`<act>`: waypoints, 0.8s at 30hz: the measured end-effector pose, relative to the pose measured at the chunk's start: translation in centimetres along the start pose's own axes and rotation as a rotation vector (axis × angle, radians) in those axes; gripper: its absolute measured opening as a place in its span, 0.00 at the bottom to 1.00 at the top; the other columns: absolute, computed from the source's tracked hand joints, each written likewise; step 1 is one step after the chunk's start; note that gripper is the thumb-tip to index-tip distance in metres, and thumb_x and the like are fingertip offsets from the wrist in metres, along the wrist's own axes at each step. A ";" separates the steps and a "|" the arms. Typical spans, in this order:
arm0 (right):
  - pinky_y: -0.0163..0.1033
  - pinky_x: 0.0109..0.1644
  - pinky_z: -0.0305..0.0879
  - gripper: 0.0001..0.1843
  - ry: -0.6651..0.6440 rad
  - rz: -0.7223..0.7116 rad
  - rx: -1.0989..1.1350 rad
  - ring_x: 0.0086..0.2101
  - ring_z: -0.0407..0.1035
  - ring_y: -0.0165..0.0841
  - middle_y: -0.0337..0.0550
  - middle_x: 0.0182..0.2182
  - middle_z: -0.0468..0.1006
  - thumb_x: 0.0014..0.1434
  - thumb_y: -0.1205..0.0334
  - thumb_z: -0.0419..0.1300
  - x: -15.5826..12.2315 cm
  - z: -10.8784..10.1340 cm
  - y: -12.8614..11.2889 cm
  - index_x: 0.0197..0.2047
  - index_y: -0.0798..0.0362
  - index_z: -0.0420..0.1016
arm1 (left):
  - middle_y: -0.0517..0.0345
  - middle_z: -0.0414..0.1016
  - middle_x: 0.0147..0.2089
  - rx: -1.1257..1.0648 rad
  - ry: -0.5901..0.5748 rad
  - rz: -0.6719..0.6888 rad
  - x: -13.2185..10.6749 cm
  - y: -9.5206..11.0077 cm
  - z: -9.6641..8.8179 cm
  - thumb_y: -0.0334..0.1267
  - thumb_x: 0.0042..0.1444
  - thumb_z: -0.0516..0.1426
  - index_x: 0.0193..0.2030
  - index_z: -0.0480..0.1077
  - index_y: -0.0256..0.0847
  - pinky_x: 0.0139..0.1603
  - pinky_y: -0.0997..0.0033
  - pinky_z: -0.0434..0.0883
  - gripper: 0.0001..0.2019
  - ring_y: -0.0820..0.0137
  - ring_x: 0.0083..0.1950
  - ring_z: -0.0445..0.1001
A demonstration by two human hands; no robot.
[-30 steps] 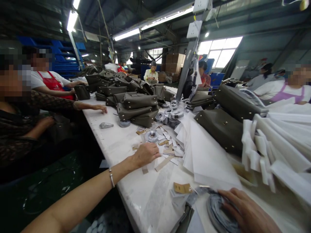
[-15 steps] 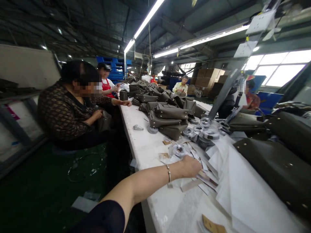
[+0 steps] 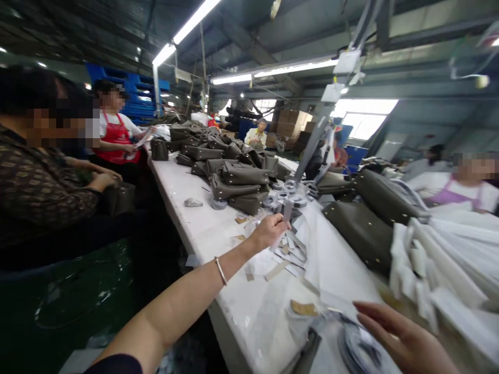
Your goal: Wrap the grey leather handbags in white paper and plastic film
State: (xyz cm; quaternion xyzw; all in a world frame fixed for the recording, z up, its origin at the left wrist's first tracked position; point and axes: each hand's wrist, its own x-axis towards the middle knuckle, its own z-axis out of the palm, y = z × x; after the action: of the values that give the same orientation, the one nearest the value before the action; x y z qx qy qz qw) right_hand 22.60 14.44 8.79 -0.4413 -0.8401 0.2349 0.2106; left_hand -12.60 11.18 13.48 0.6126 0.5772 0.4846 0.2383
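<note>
My left hand (image 3: 270, 231) is raised over the white table, its fingers closed on a small flat grey strip (image 3: 287, 211) that stands up from the grip. Below that hand lies a scatter of loose grey and white strips (image 3: 291, 250). At the lower right, my right hand (image 3: 405, 335) has its fingers stretched out beside a coiled grey strap (image 3: 354, 345); whether it touches the coil I cannot tell. A brown card piece (image 3: 304, 308) lies close to the coil. Behind the left hand sit several wrapped grey coils (image 3: 298, 200).
Dark olive bags (image 3: 241, 189) are heaped along the white table (image 3: 175, 189), with more bags (image 3: 362, 228) at the right. White sheets (image 3: 331, 249) spread beside them. A slanted metal post (image 3: 310, 148) rises behind the coils. Co-workers sit at the left, the far end and the right.
My left hand has lifted from the loose strips with a grey strip in its fingers. My right hand has come into view at the lower right. The view has turned to the right.
</note>
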 end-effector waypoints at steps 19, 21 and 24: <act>0.36 0.34 0.62 0.22 0.133 0.393 1.137 0.27 0.65 0.28 0.41 0.29 0.76 0.43 0.46 0.76 -7.7 -0.6 -8.3 0.33 0.55 0.81 | 0.62 0.70 0.23 -0.805 -0.783 -0.256 -9.1 6.2 12.6 0.62 0.47 0.64 0.34 0.68 0.36 0.23 0.79 0.61 0.27 0.78 0.20 0.66; 0.36 0.34 0.62 0.23 0.093 0.377 1.137 0.28 0.66 0.29 0.43 0.30 0.78 0.44 0.47 0.76 -8.1 -0.6 -8.0 0.38 0.55 0.82 | 0.67 0.65 0.21 -0.877 -0.847 -0.332 -9.3 6.0 13.3 0.61 0.48 0.64 0.34 0.68 0.36 0.20 0.80 0.58 0.27 0.82 0.16 0.59; 0.37 0.34 0.61 0.23 0.117 0.372 1.075 0.29 0.66 0.31 0.43 0.29 0.78 0.45 0.47 0.75 -8.3 -0.3 -7.8 0.39 0.55 0.82 | 0.69 0.63 0.21 -0.927 -0.930 -0.388 -9.6 5.6 14.3 0.60 0.51 0.64 0.36 0.69 0.35 0.18 0.81 0.56 0.25 0.84 0.15 0.54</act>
State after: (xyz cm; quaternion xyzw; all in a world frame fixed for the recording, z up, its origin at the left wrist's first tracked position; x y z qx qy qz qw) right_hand 22.11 3.63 12.37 -0.4250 -0.4975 0.6377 0.4066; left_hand 3.79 4.77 9.21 0.4774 0.2471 0.3166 0.7815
